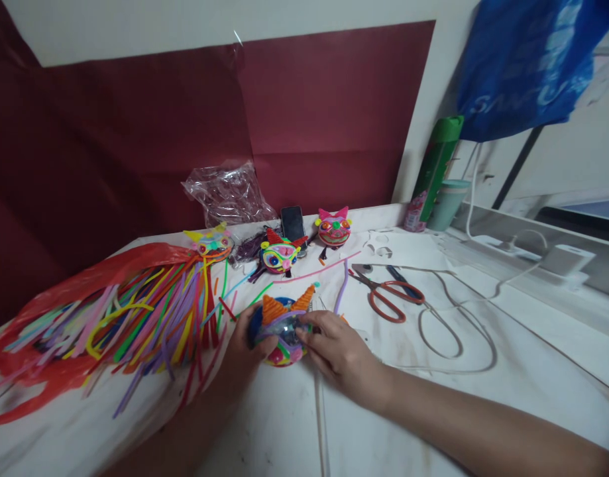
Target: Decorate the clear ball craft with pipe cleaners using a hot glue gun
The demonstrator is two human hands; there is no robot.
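Note:
My left hand grips a colourful pipe-cleaner animal head from its left side, with the thumb across its front. The head has orange striped ears, a purple brow, a blue back and a green, yellow and pink lower face. My right hand is closed in a pinch against the right side of its face, at a dark shiny patch. Whatever lies between those fingertips is too small to make out. Beyond my hands sit two finished-looking heads, one with red ears and one with pink ears.
To the left, many coloured pipe cleaners spill over a red plastic bag, near a yellow-eared head. Red-handled scissors and a white cable lie right. Behind are a phone, clear wrap, a green can and a cup.

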